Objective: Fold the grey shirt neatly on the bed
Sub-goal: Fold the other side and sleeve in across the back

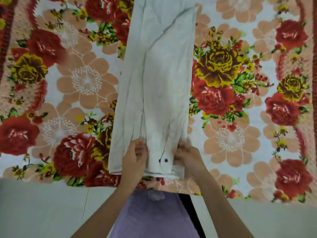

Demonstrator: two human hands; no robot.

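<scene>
The pale grey cotton shirt [159,79], folded into a long narrow strip, lies on the flower-patterned bed [240,143], its buttoned end at the near edge. The left hand [135,158] and right hand [187,158] flank that end, their curled fingers [181,148] pinching the cloth on either side.

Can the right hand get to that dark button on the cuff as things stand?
Probably yes. The right hand pinches the grey shirt just beside the button, which lies uncovered; the left hand holds the other side, clear of it.
</scene>
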